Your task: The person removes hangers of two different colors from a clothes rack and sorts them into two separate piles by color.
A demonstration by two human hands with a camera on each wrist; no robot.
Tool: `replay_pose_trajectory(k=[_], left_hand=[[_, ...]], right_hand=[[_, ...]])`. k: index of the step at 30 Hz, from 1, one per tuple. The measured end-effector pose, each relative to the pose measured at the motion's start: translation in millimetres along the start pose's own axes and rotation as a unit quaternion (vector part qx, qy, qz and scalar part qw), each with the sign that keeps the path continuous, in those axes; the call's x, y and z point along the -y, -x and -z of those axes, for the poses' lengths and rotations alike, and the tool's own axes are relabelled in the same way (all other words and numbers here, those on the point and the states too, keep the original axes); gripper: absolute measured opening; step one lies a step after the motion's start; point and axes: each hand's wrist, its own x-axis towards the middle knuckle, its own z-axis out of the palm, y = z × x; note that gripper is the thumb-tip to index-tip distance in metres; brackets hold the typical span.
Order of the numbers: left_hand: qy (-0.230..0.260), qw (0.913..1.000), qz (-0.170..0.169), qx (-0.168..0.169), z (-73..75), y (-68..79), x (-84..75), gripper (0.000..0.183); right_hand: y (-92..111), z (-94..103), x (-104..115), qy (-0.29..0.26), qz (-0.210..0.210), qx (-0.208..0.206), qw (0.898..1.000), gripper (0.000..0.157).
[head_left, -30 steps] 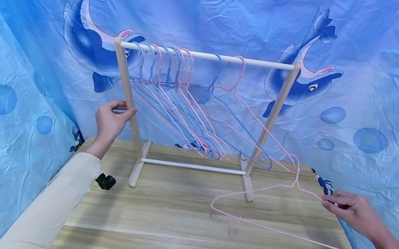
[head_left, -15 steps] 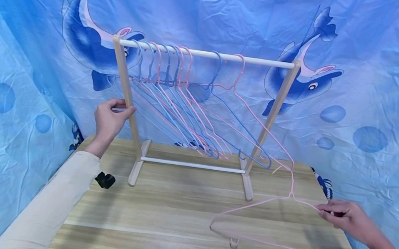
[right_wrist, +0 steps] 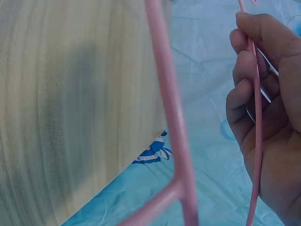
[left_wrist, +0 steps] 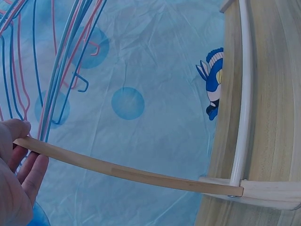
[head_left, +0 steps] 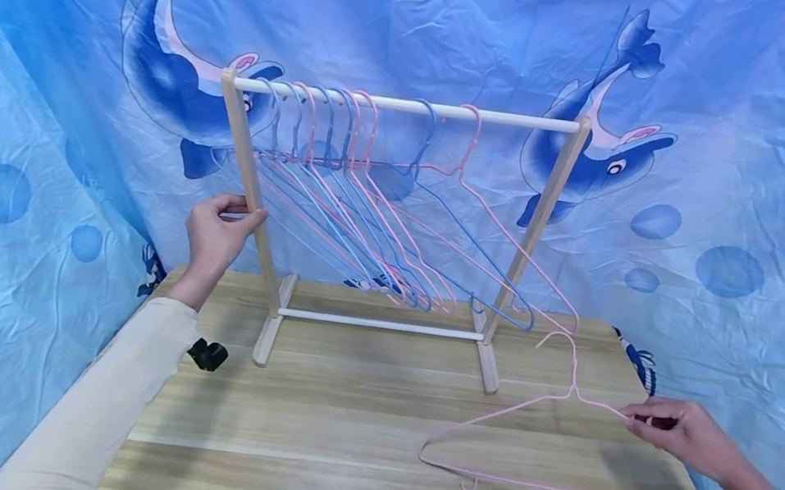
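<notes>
My right hand (head_left: 683, 436) pinches a pink clothes hanger (head_left: 500, 412) by its sloping shoulder, to the right of the rack and above the table. The hanger's hook points up and left. In the right wrist view the pink shoulder wire (right_wrist: 257, 122) runs between thumb and curled fingers. My left hand (head_left: 218, 234) grips the left wooden post (left_wrist: 117, 170) of the clothes rack (head_left: 411, 106), thumb on the near side. Several blue and pink hangers hang from the white top bar, bunched toward the left; a blue hanger (head_left: 426, 150) and a pink hanger (head_left: 470, 152) hang farther right.
The rack stands on a wood-grain table (head_left: 337, 436), its feet near the back edge. A white lower bar (head_left: 382, 325) joins the posts. Behind and beside the table hangs a blue curtain (head_left: 421, 25) printed with dolphins. A black wrist camera (head_left: 207, 354) sits on the left sleeve.
My right hand has lowered the pink hanger, bringing its hook down from the rack's hanging hangers' corner. My left hand stays on the post, and the hangers on the bar have not moved.
</notes>
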Motion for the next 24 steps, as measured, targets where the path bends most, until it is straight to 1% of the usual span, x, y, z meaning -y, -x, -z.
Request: replay_pose_trajectory(k=[5,10,17,24], left_hand=[[-0.004,1.0000,0.005,0.002,0.5,1.0,-1.1,0.038],[-0.005,1.0000,0.006,0.003,0.3,1.4,-1.5,0.037],[-0.009,0.9999,0.006,0.006,1.3,1.5,-1.5,0.042],[-0.005,1.0000,0.003,0.003,1.1,1.3,-1.5,0.042]], right_hand=[[-2.1,-4.0,-6.8,0.009,0.005,-0.006,1.000,0.023],[-2.5,-9.2,-14.2,0.021,0.000,-0.012,1.000,0.024],[-0.8,-20.9,-23.4,0.003,0.020,-0.027,0.999,0.028],[1.7,-33.2,-37.6,0.016,0.036,-0.047,0.998,0.025]])
